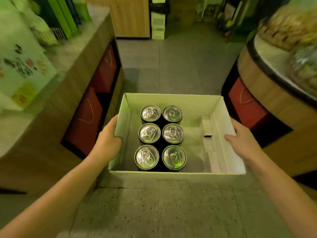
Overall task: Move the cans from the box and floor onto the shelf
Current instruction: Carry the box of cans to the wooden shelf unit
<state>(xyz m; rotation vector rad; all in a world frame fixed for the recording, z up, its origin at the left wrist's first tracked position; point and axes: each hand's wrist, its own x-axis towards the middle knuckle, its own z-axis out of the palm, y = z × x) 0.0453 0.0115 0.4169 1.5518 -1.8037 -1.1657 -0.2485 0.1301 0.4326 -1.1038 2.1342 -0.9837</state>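
An open white cardboard box (173,98) is held over the grey floor in the middle of the view. Inside, toward its left side, several dark cans (161,134) with silver tops stand upright in two rows. My left hand (108,136) grips the box's left wall, thumb over the rim. My right hand (240,140) holds the right wall, fingers curled over its edge. The right part of the box floor is bare apart from folded cardboard flaps.
A wooden counter (73,66) runs along the left, with red bags (85,121) stored beneath. A round wooden display (260,78) with packaged goods stands at right, another red bag (245,105) under it. A wooden cabinet (130,18) stands ahead across the tiled aisle.
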